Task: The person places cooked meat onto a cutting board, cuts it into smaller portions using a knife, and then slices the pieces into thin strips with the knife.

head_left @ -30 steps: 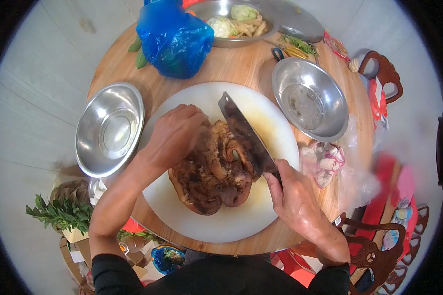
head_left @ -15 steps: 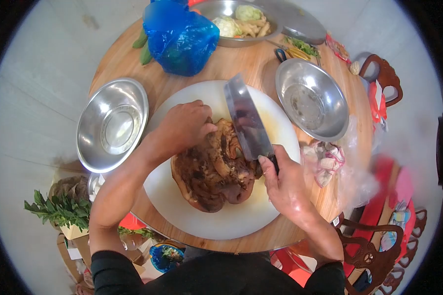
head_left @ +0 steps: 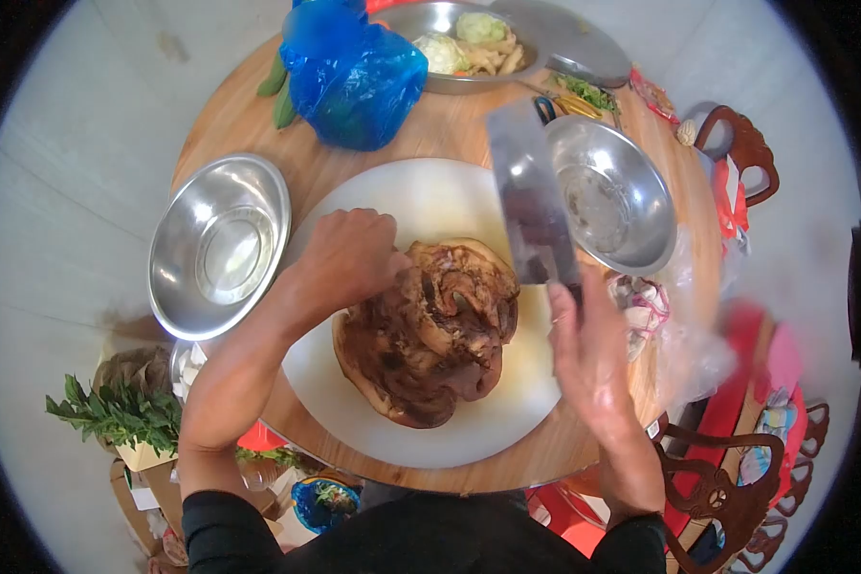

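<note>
A dark brown cooked pig's head lies on the round white cutting board. My left hand is closed at its upper left edge, with the fingers curled down against the meat and the fingertips partly hidden. In my right hand is the handle of a cleaver. The broad blade is raised to the right of the meat, apart from it, and overlaps the view of the right steel basin. Hand and blade are slightly blurred.
Steel basins stand left and right of the board. Behind are a blue plastic bag, green vegetables, a pan of cut vegetables and scissors. A cloth and clear plastic lie at right.
My right hand has lifted the cleaver away from the meat, up and to the right. The pig's head has shifted and turned slightly; my left hand stays at its upper left edge.
</note>
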Motion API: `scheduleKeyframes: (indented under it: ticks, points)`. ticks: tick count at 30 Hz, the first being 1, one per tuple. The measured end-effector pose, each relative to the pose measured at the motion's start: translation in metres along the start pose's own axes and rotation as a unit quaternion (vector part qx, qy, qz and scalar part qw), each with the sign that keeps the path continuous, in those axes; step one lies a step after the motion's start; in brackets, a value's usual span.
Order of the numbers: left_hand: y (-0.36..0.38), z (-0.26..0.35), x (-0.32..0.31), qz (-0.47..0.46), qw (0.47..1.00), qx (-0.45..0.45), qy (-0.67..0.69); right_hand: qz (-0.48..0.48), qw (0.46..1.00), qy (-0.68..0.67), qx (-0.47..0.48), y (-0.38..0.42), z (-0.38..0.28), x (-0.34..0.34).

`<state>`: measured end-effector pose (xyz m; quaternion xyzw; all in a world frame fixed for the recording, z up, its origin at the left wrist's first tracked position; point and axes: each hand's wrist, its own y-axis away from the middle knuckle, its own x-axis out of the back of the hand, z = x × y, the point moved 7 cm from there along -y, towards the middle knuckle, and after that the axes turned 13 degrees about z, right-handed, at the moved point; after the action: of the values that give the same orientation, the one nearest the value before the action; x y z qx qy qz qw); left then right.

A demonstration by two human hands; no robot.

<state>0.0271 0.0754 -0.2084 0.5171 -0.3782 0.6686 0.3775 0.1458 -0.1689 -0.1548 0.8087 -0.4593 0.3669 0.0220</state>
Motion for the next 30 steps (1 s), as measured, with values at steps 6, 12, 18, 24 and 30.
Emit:
scheduleKeyframes:
  ticks: [6,12,18,24,30]
  points:
    - [0.003,-0.007,-0.001,0.009,1.000,0.002,0.029,-0.039,0.997,-0.022,-0.057,0.002,0.007,-0.006]
    - [0.005,-0.010,-0.005,0.023,0.999,0.001,0.039,-0.084,0.996,-0.016,-0.003,0.008,-0.007,-0.033]
    - [0.004,-0.009,-0.003,0.010,0.999,0.015,0.045,-0.101,0.994,-0.027,0.025,0.011,-0.014,-0.053]
    - [0.005,-0.008,-0.003,0.016,0.998,0.007,0.053,-0.092,0.992,-0.002,0.082,0.010,-0.015,-0.060]
    - [0.005,-0.009,-0.007,0.015,0.999,0.021,0.041,-0.147,0.985,0.063,0.069,0.009,-0.019,-0.061]
